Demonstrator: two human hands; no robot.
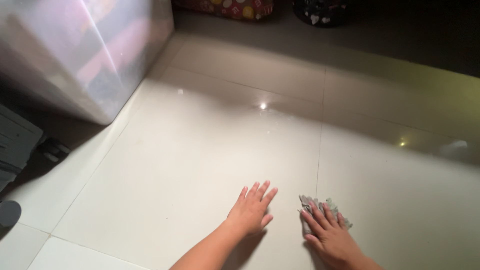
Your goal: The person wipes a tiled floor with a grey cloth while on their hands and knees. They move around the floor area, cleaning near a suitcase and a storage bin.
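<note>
1. The right hand (330, 235) presses flat, fingers spread, on a small grey-green cloth (320, 212) lying on the tiled floor (200, 150), just right of a grout line (318, 150); it pins the cloth rather than gripping it.
2. The left hand (250, 212) rests open and empty on the tile just beside it.
3. The glossy tile may be slick, so a palm bearing weight could slide.
4. The bunched cloth could slip out from under the fingers.
5. A translucent plastic storage box (85, 55) with pink contents stands at the floor's far left corner; a red patterned package (230, 7) sits at the far edge, its print too small to tell.
</note>
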